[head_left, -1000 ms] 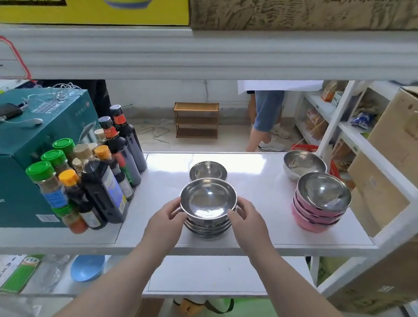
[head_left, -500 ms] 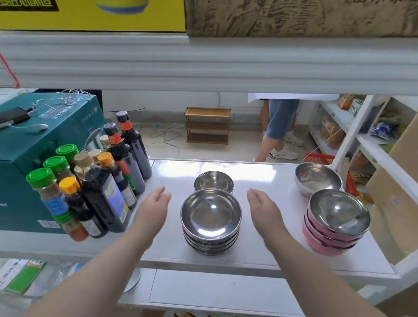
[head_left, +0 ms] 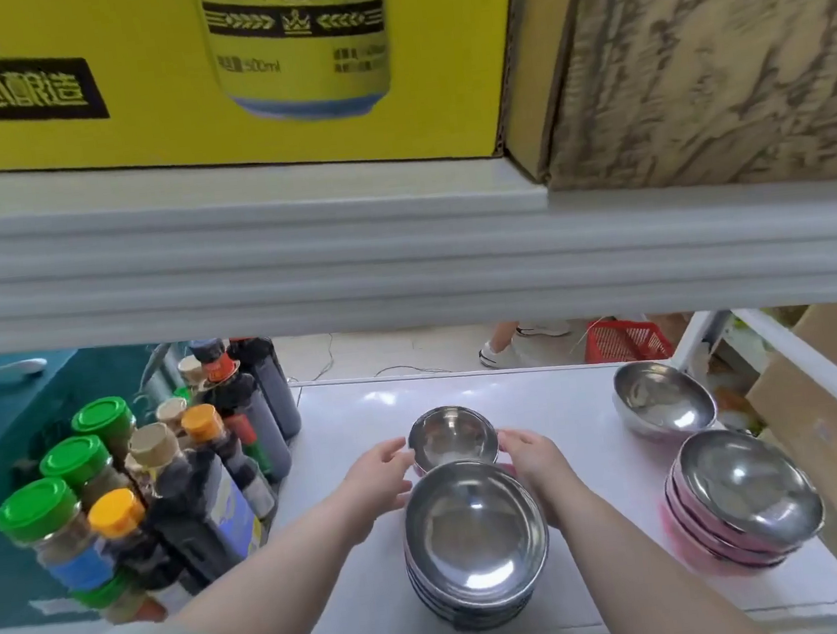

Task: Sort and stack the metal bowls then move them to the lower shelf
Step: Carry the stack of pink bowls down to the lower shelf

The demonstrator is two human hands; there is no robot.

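While both hands close in on the small bowl (head_left: 452,437), it sits on the white shelf (head_left: 570,404) just behind the stack of steel bowls (head_left: 476,538). The left hand (head_left: 381,470) cups its left side and the right hand (head_left: 529,452) its right, fingers curled at the rim. They appear to be clamped on it, though whether it is lifted off the surface cannot be told.

The step in hand looks like adding this bowl to the near stack. To do it well, the grip should be kept even on both sides so the bowl stays level, and it should be raised clear of the stack's top rim before it comes forward. It should then be set down centred, so it nests rather than perching on an edge. Polished steel is slippery, so firm contact at the rim matters.

A lone bowl (head_left: 663,402) and a pink-sided stack (head_left: 740,494) wait well to the right. The sauce bottles (head_left: 208,494) stand close on the left, so that elbow should stay tucked in.
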